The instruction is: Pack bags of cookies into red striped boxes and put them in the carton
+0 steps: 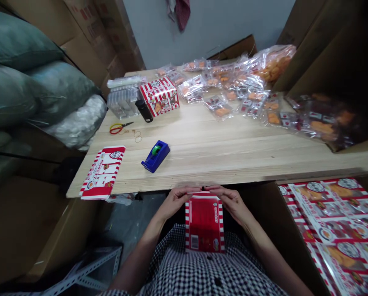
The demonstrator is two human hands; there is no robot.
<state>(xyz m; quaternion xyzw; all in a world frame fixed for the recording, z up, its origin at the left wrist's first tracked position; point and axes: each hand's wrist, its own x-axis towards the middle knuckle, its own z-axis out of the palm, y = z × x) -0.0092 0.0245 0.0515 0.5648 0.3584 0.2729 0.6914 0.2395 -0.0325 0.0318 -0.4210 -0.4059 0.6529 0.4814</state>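
Observation:
Between my two hands is a red packaging box (204,224) with striped edges and a barcode, held upright against my checked shirt below the table's front edge. My left hand (176,201) grips its top left corner, fingers curled along the top edge. At the top right corner, my right hand (231,201) pinches the same edge. The fingertips of both hands nearly meet along the top. Whether anything is inside the box cannot be seen. Nearest on the table is a blue tape dispenser (156,157) with a green core.
Flat red-and-white cards (104,172) lie at the table's left corner. Behind them are scissors (118,128), a black cylinder (144,111) and a striped box (159,96). Clear packets (219,107) spread across the back right. An open carton (341,209) of printed packs stands at right.

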